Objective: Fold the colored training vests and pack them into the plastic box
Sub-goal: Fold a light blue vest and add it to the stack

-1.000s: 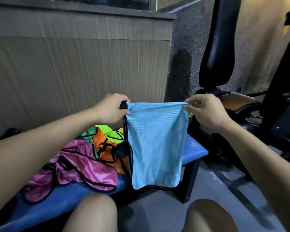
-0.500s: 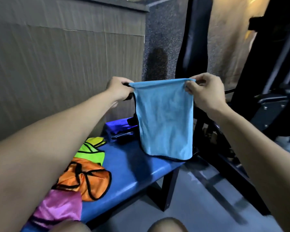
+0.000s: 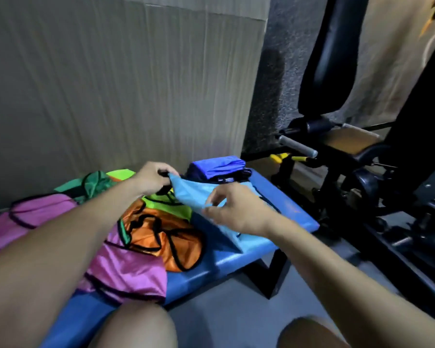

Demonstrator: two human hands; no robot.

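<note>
I'm holding the light blue vest [image 3: 195,197] low over the far end of the blue bench [image 3: 290,212], and its lower edge rests on the padding. It's a thin, matte mesh-like cloth with a narrow black trim, folded into a flat panel. Its long axis runs from my left hand [image 3: 152,179] down and to the right toward the bench's near edge, so the panel slopes like a ramp.

My left hand grips the upper left corner, fingers curled round the black trim. My right hand [image 3: 232,209] pinches the fabric partway down the panel between thumb and fingertips. The two hands are apart, with the cloth stretched between them.

Left of it on the bench lies a loose heap: an orange vest [image 3: 161,237], shiny and satin-like with looping black trim, a neon yellow-green vest [image 3: 172,205] under it, a glossy pink vest [image 3: 126,270] spread nearest me, and a dark green vest [image 3: 96,183] at the back by the ribbed wall panel [image 3: 111,84]. Behind the light blue one sits a folded royal blue vest [image 3: 217,165] at the bench's far end. Black gym machine [image 3: 362,159] stands to the right.
</note>
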